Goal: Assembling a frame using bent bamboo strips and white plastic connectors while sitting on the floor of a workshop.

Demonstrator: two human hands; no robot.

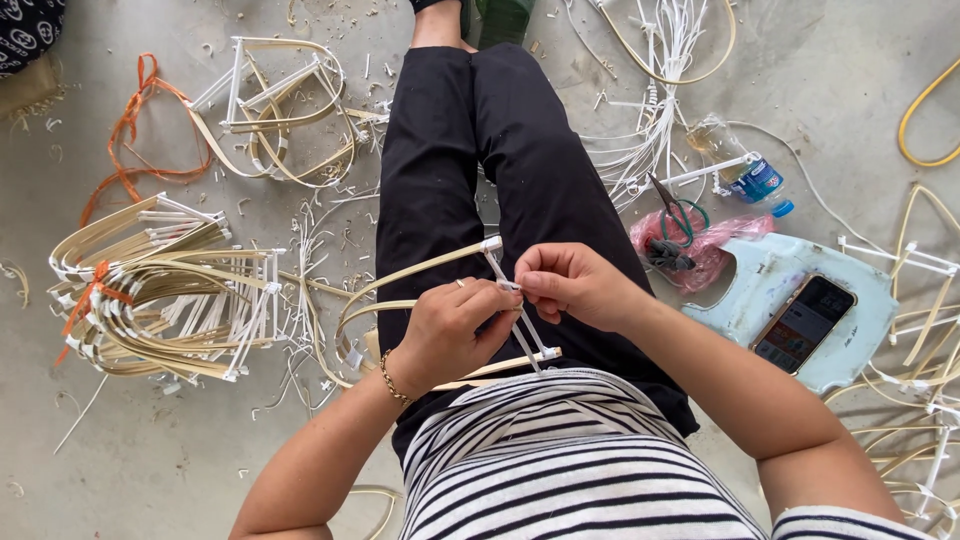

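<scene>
Floor, far left: orange cord [130,130] looped on the concrete floor [150,460]; below it a bundled stack of bent cane frames [160,290], tied with orange string.
Floor, upper left: loose frame of cane and white sticks [280,105], shavings scattered round it.
Left hand [450,330]: over the lap, fingers closed round the white cross-stick [520,315] near its middle; gold bracelet [392,380] at the wrist.
Work piece: curved cane strip [410,280] arches from the left of the knees up to the top end of the cross-stick, resting across the black trousers [480,150].
Right hand [575,285]: just beside the left, fingertips pinched together on the same cross-stick, touching the left hand's fingers.
Right of the legs: scissors with green handles [678,215] on a pink plastic bag [700,250]; small bottle [755,180] above them.
Far right: pale blue stool seat [860,300] with a phone [803,322] lying on it; more cane hoops [920,380] beyond.
</scene>
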